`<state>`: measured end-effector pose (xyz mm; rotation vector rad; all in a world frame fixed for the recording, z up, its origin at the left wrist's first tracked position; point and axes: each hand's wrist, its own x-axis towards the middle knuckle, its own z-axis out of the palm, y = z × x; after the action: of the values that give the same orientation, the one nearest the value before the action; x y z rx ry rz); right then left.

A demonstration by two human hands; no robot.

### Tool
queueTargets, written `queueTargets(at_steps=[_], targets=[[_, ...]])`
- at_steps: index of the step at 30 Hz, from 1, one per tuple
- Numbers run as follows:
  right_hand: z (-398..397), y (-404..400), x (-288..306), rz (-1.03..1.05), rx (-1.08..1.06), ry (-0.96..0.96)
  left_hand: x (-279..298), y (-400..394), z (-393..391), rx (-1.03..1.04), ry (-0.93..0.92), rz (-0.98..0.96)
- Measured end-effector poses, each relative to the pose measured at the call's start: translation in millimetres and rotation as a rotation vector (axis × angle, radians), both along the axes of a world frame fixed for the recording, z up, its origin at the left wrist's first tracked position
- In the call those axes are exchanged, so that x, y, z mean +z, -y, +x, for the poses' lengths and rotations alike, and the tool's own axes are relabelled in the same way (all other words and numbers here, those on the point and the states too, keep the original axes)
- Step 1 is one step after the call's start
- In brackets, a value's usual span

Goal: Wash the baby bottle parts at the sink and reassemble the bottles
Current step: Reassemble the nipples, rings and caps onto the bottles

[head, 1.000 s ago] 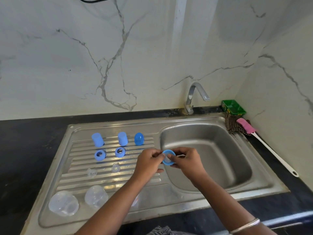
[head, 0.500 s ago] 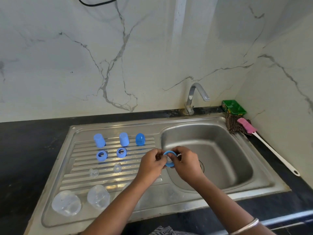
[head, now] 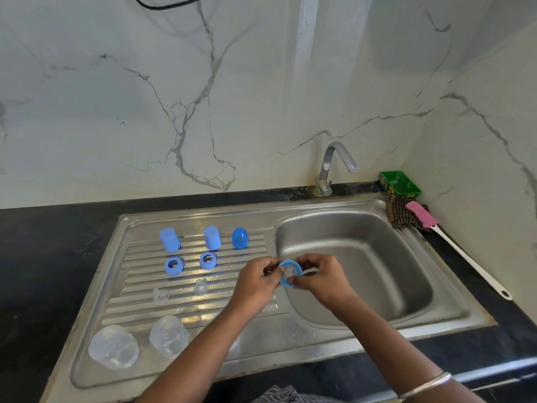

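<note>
Two hands meet above the boundary between the ribbed draining board (head: 186, 309) and the steel sink basin (head: 360, 269). Left hand (head: 255, 283): fingers curled, pinching the left edge of a blue ring (head: 289, 273). Right hand (head: 322, 279): fingers curled likewise, pinching the ring's right and lower edge. The ring is held tilted, clear of the metal, its opening facing the camera; whether a clear part sits inside it cannot be told.

On the draining board, back row: two blue caps (head: 169, 239) (head: 212, 237) and a rounder blue dome cap (head: 240, 237). Next row toward the viewer: two blue rings (head: 173, 266) (head: 208, 260) lying flat, well apart from the hands. Nearer still: two clear teats (head: 160, 295) (head: 201, 286). Front edge: two clear bottles (head: 114, 346) (head: 169, 335), apparently standing mouth down.

Behind the basin stands a tap (head: 334, 167). At the right rear corner of the black tabletop (head: 43, 257) sit a green box (head: 399, 184), a checked cloth (head: 401, 215) and a pink-headed brush (head: 422, 216) with a white handle.
</note>
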<state>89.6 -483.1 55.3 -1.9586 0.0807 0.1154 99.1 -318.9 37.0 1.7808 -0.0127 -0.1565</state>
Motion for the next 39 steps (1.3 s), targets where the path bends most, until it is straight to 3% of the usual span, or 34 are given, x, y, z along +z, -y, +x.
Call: queueTargets(at_steps=[5, 9, 13, 21, 27, 33, 39], targets=[[0.4, -2.9, -3.0, 0.042, -0.051, -0.014, 1.7, -4.8, -1.9, -0.085, -0.007, 0.061], [-3.6, -5.8, -4.2, 0.033, -0.041, -0.019, 0.9, -3.8, -4.7, -0.017, -0.011, 0.047], [-3.9, -1.2, 1.3, 0.213, 0.014, -0.083, 0.8, -6.4, -4.4, 0.001, -0.019, -0.003], [-3.9, -7.3, 2.1, -0.211, -0.038, 0.06, 0.6, -3.8, -9.1, 0.016, 0.065, 0.106], [-7.4, -9.6, 0.1, 0.03, -0.009, 0.023, 5.6, -7.1, -10.8, 0.077, 0.094, 0.161], [-4.0, -11.2, -4.7, -0.245, -0.057, 0.085, 4.5, -3.2, -16.9, 0.076, 0.13, 0.214], [-8.7, -17.3, -5.6, -0.249, -0.072, 0.106, 1.5, -2.1, -15.7, 0.116, 0.101, 0.231]])
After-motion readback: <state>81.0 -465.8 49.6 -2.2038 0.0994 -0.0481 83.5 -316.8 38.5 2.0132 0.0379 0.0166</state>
